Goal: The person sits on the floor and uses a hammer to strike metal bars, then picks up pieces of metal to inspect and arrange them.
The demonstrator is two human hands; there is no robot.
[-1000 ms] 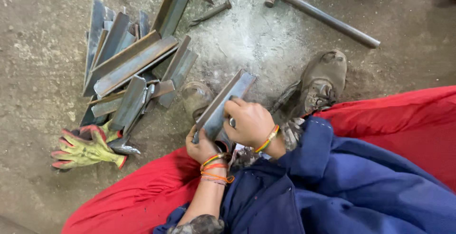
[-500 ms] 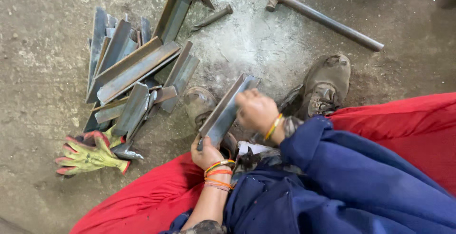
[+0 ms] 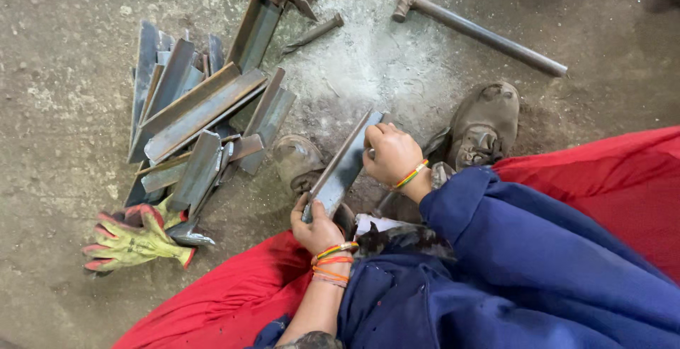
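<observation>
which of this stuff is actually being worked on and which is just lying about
In hand: angle-iron piece, left hand at its near end, right hand at its far end.

Lying about: pile of angle-iron pieces, hammer, gloves, chisel.

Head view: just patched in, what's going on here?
A person sitting on the concrete floor holds a short piece of steel angle in both hands: the left hand has its near end, the right hand has a grip on the far end. It sits between the two worn shoes. A pile of similar angle pieces lies to the left with work gloves beside it. A hammer rests on the floor beyond.
</observation>
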